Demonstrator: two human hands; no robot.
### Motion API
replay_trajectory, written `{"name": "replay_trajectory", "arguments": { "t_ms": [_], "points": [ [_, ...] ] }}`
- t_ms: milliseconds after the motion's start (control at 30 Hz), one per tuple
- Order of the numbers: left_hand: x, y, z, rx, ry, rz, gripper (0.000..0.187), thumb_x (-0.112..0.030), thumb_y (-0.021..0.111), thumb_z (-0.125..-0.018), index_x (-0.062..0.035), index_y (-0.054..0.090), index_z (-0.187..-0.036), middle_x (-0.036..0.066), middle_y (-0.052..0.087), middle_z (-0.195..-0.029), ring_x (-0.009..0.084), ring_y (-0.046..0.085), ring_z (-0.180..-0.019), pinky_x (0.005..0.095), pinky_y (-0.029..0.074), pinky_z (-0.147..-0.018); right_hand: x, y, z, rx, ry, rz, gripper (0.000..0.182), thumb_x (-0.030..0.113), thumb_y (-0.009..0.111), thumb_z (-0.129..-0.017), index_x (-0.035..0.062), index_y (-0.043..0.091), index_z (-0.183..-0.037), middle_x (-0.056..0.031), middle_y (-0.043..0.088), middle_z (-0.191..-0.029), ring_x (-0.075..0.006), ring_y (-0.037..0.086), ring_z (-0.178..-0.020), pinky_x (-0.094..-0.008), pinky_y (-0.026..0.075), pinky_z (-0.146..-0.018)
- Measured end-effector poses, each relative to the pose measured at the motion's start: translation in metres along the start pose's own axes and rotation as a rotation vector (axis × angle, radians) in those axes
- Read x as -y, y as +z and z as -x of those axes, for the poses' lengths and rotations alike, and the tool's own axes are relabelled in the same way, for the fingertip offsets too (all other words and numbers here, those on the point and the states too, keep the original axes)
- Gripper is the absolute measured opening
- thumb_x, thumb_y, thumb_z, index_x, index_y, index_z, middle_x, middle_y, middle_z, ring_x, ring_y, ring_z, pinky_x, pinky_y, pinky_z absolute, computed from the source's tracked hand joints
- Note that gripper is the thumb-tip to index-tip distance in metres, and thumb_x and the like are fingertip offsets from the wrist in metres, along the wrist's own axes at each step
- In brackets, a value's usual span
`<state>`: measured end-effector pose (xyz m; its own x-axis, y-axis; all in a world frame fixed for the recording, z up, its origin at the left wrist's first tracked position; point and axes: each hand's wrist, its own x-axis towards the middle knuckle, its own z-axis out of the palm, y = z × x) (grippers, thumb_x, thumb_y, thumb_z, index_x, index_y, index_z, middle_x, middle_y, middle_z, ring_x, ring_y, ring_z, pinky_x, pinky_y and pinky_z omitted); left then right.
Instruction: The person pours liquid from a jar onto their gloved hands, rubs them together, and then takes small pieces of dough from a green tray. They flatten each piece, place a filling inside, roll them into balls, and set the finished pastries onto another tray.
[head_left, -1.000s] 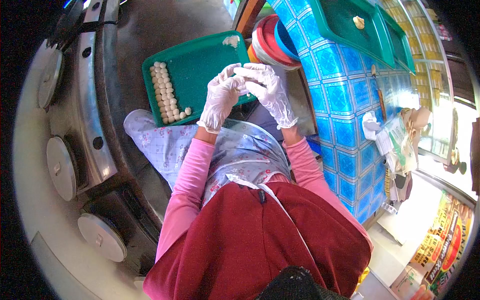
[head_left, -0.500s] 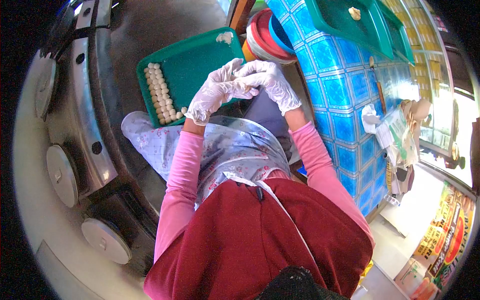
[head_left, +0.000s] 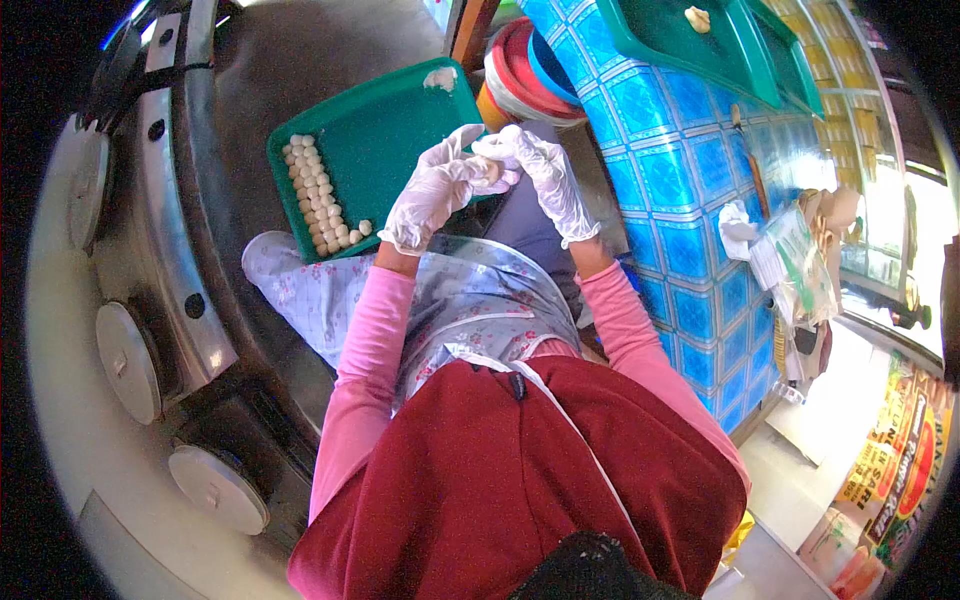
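Both my hands wear thin white gloves and meet over the near right corner of a green tray (head_left: 390, 130). My left hand (head_left: 430, 190) and my right hand (head_left: 545, 175) pinch a small pale piece of dough (head_left: 490, 170) between their fingertips. Several small white dough balls (head_left: 318, 198) lie in rows along the tray's left side. A lump of dough (head_left: 440, 78) sits at the tray's far corner. The tray rests near my knees, which are covered by a floral apron.
A blue-tiled counter (head_left: 680, 180) stands on the right with green trays (head_left: 690, 40) on top, one holding a dough lump (head_left: 697, 17). Stacked coloured bowls (head_left: 530, 75) sit beyond the tray. Metal stove surface with round lids (head_left: 130, 350) runs along the left.
My hands have shifted slightly up and right, staying together on the dough piece. The view has tilted a little; the dough balls have not moved.
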<state>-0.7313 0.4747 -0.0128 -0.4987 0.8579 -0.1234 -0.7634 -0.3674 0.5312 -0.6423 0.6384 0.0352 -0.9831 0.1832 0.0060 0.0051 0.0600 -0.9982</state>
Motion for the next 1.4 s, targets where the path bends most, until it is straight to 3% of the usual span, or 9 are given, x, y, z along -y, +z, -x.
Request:
{"name": "replay_trajectory", "arguments": {
  "t_ms": [133,167,233,367,633,767,967,1200,1400],
  "points": [
    [0.011,-0.012,-0.01,0.007,0.041,0.111,0.065,-0.004,0.062,-0.089,0.0081,0.029,-0.144,0.025,0.055,-0.133,0.034,0.063,-0.115,0.0447,0.054,-0.099,-0.014,-0.007,0.001,0.003,-0.408,0.457,0.032,0.024,0.053,-0.099,0.0009,0.073,-0.109,-0.0094,0.071,-0.114,-0.0161,0.064,-0.108,-0.0327,0.049,-0.093],
    [0.007,-0.007,-0.011,-0.01,0.039,0.085,0.064,-0.003,0.061,-0.089,0.0081,0.029,-0.144,0.025,0.054,-0.134,0.034,0.063,-0.115,0.0448,0.054,-0.099,-0.007,0.003,0.006,-0.095,-0.02,-0.023,0.026,0.019,0.058,-0.093,0.0013,0.075,-0.104,-0.0092,0.072,-0.11,-0.0155,0.066,-0.103,-0.0317,0.051,-0.087],
    [-0.002,0.019,-0.005,0.022,0.007,0.038,0.063,-0.003,0.059,-0.09,0.0082,0.03,-0.144,0.025,0.053,-0.135,0.034,0.062,-0.115,0.0449,0.054,-0.099,-0.013,0.0,0.006,-0.144,0.095,-0.089,0.021,0.015,0.062,-0.088,0.0015,0.076,-0.097,-0.009,0.073,-0.101,-0.0152,0.068,-0.089,-0.0299,0.053,-0.076],
    [-0.002,0.046,-0.001,0.027,-0.113,-0.022,0.062,0.001,0.056,-0.089,0.0079,0.029,-0.144,0.024,0.053,-0.135,0.0353,0.063,-0.114,0.0426,0.057,-0.093,-0.022,-0.014,0.013,-0.054,0.039,-0.159,0.016,0.01,0.067,-0.078,-0.0017,0.074,-0.087,-0.006,0.07,-0.081,-0.0096,0.061,-0.062,-0.0236,0.047,-0.056],
    [0.02,0.028,-0.018,0.079,-0.151,-0.136,0.055,0.01,0.058,-0.086,0.0054,0.041,-0.139,0.02,0.059,-0.126,0.0311,0.067,-0.103,0.0376,0.059,-0.085,-0.043,-0.028,0.02,-0.012,0.016,-0.097,0.018,0.012,0.073,-0.074,-0.0016,0.073,-0.084,-0.0061,0.069,-0.075,-0.0124,0.059,-0.058,-0.0255,0.046,-0.052],
    [0.022,0.029,-0.015,0.096,-0.157,-0.177,0.06,0.008,0.062,-0.088,0.0033,0.037,-0.142,0.019,0.06,-0.126,0.0308,0.067,-0.103,0.0382,0.06,-0.086,-0.029,-0.022,0.025,-0.121,0.21,-0.245,0.018,0.016,0.07,-0.079,-0.0014,0.073,-0.084,-0.005,0.066,-0.071,-0.0101,0.055,-0.056,-0.0255,0.043,-0.051],
    [0.028,0.014,-0.022,-0.024,-0.058,-0.098,0.053,0.007,0.058,-0.091,0.0038,0.039,-0.14,0.018,0.062,-0.119,0.0261,0.068,-0.101,0.0376,0.059,-0.086,-0.024,-0.013,0.029,-0.182,-0.286,0.252,0.024,0.02,0.063,-0.092,-0.0017,0.07,-0.085,-0.0039,0.065,-0.069,-0.0098,0.057,-0.06,-0.0262,0.047,-0.059],
    [0.032,0.004,-0.034,0.053,-0.059,0.064,0.034,0.003,0.05,-0.097,0.0054,0.049,-0.131,0.017,0.063,-0.117,0.0262,0.067,-0.1,0.0366,0.058,-0.086,-0.004,0.004,0.028,-0.382,-0.02,-0.122,0.035,0.035,0.056,-0.1,0.007,0.069,-0.084,0.0003,0.066,-0.068,-0.0096,0.062,-0.059,-0.0253,0.048,-0.054],
    [0.032,0.007,-0.031,-0.171,0.031,0.067,0.034,0.004,0.052,-0.092,0.006,0.051,-0.127,0.017,0.065,-0.111,0.0275,0.068,-0.096,0.0368,0.058,-0.082,-0.002,0.009,0.022,-0.415,0.026,-0.382,0.031,0.035,0.058,-0.098,0.0106,0.066,-0.081,0.0012,0.064,-0.067,-0.0087,0.058,-0.058,-0.0257,0.043,-0.052]
  ]
}}
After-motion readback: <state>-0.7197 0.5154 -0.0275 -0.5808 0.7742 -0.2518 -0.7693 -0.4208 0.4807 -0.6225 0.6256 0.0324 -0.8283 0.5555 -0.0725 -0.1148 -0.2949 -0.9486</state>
